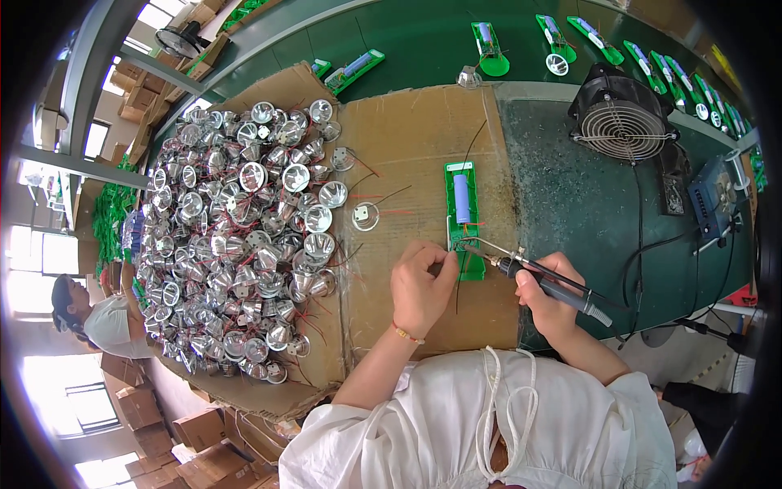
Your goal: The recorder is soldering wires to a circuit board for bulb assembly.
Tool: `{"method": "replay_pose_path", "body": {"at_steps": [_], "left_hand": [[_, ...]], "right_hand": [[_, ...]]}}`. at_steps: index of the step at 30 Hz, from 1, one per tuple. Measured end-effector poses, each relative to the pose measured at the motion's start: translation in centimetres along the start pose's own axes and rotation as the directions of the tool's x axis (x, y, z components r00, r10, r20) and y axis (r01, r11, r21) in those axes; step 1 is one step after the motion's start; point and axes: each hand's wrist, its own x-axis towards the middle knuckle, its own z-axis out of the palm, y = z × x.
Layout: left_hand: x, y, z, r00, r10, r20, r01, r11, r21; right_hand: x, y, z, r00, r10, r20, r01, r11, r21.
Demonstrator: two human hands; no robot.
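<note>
On the desk there are two bare hands, one left hand and one right hand, with one soldering iron and one green lamp housing carrying one lilac cylindrical cell. Toward the left edge lies one heap of silvery reflectors, too many and too overlapped to count; two more, a separate pair of reflectors, sit beside it. Toward the far right corner are one box fan and one blue control box. Beyond the far edge, five green housings can be counted from the left, then at least five crowded ones, their exact number unclear.
</note>
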Motion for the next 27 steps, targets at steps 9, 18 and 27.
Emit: {"method": "replay_pose_path", "body": {"at_steps": [9, 18, 27], "left_hand": [[0.1, -0.1, -0.1, 1.0, -0.022, 0.015, 0.022, 1.0, -0.001], [-0.1, 0.4, -0.2, 0.999, -0.042, 0.012, 0.042, 0.999, -0.014], [-0.2, 0.3, -0.6, 0.993, 0.041, 0.109, -0.039, 0.999, -0.022]], "right_hand": [[-0.5, -1.1, -0.5, 0.997, -0.069, -0.024, 0.068, 0.997, -0.026], [-0.8, -0.7, -0.7, 0.999, 0.01, -0.044, -0.008, 0.999, 0.053], [-0.9, -0.3, -0.9, 0.998, 0.009, -0.056, -0.009, 1.0, -0.003]]}}
